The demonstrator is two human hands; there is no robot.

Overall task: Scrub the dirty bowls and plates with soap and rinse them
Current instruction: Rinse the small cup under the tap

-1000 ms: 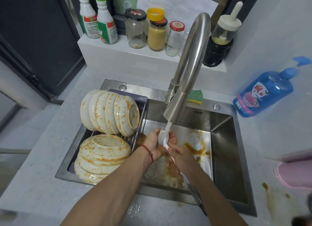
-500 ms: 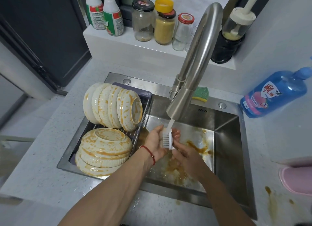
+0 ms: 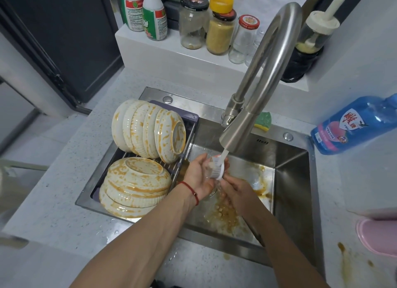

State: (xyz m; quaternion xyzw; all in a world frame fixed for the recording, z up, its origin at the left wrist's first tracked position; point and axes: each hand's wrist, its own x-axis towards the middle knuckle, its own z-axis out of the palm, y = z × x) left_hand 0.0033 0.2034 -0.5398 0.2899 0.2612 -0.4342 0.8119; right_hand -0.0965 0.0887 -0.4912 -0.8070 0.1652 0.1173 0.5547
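Observation:
Water runs from the steel faucet [image 3: 268, 62] onto a white scrubbing brush [image 3: 217, 168] held over the sink [image 3: 290, 180]. My left hand [image 3: 196, 174] cups the brush head, thumb on the near side and fingertips showing past it. My right hand [image 3: 235, 191] grips the brush lower down, and its dark handle runs back along my forearm. Several sauce-smeared cream bowls [image 3: 150, 131] stand on edge in a purple drain rack [image 3: 193, 118] at the sink's left. In front of them lies an upside-down stack of stained bowls [image 3: 135, 184]. Orange sauce water pools on the sink floor.
A green and yellow sponge [image 3: 263, 120] lies behind the faucet. A blue dish soap bottle [image 3: 354, 124] leans at the right. Jars and bottles [image 3: 219, 25] line the back ledge. A pink object [image 3: 378, 236] and sauce stains [image 3: 343, 253] are on the right counter.
Both hands have stayed under the running water. The brush head has turned in my left hand, and more orange water has spread on the sink floor.

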